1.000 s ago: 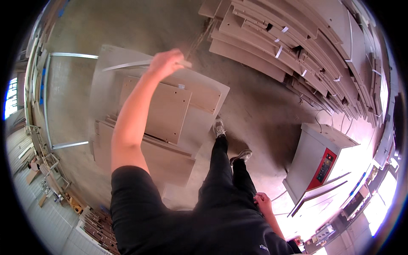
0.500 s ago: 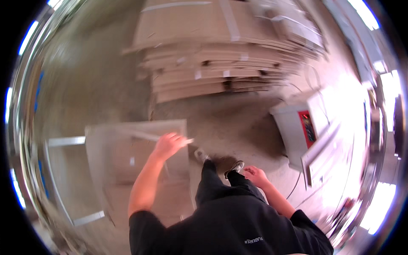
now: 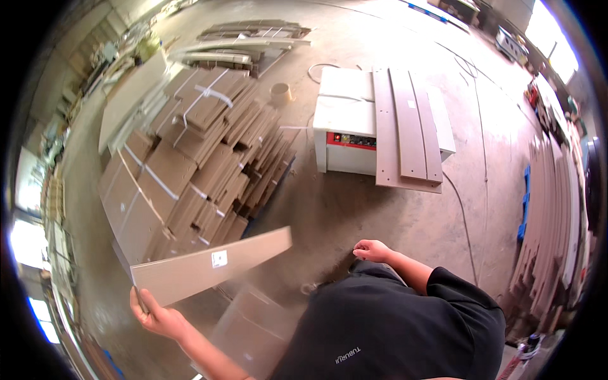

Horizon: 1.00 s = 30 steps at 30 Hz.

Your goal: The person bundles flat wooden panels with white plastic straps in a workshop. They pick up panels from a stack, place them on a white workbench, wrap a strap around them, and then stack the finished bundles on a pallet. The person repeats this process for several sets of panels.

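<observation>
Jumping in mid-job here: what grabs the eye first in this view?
First, the long brown board with a small white label, gripped at its lower-left end by the left hand and slanting up to the right. Behind it, at upper left, lies a wide spread of strapped board stacks on the concrete floor. At top centre stands a white machine with long panels laid across it.

A woodworking workshop or panel factory: the bare grey concrete floor (image 3: 354, 209) carries a large heap of strapped, flat brown fibreboard panels (image 3: 196, 158), a boxy white machine with a red control strip (image 3: 347, 130) bears long brown boards (image 3: 408, 130) on top, and more long brown strips (image 3: 551, 215) lie stacked along the right wall
</observation>
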Each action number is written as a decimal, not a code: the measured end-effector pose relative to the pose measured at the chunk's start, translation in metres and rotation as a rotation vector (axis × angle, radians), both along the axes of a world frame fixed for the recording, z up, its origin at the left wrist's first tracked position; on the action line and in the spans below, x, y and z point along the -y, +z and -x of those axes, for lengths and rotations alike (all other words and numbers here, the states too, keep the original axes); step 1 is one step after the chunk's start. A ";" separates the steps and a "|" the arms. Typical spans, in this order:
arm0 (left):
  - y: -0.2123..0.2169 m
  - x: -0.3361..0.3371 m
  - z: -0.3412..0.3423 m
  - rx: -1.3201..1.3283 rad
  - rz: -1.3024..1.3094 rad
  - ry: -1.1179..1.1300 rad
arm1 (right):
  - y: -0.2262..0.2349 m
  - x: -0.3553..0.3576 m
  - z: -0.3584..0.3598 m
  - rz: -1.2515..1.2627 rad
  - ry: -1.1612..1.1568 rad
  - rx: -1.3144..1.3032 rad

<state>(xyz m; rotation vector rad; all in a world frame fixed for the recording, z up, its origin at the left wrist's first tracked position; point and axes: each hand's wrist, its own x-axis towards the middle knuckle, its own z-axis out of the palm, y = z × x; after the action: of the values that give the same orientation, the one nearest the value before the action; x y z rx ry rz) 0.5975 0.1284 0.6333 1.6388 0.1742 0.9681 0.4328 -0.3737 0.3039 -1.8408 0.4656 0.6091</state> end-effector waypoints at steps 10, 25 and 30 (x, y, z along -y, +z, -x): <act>-0.112 0.241 -0.012 -0.443 0.475 -0.397 | 0.099 0.059 -0.189 -1.146 -0.765 0.256; -0.223 0.460 -0.089 -1.385 0.558 -1.366 | 0.017 0.244 -0.247 -0.172 -0.821 0.169; -0.293 0.584 -0.143 -1.378 -0.110 -1.746 | -0.037 0.305 -0.175 0.119 -0.979 0.277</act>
<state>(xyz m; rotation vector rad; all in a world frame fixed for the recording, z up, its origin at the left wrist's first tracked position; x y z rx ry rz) 0.7404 -0.4553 0.3399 1.5093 -0.3854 -1.4893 0.6075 -0.6787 0.2665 -1.5203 1.1165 -0.3384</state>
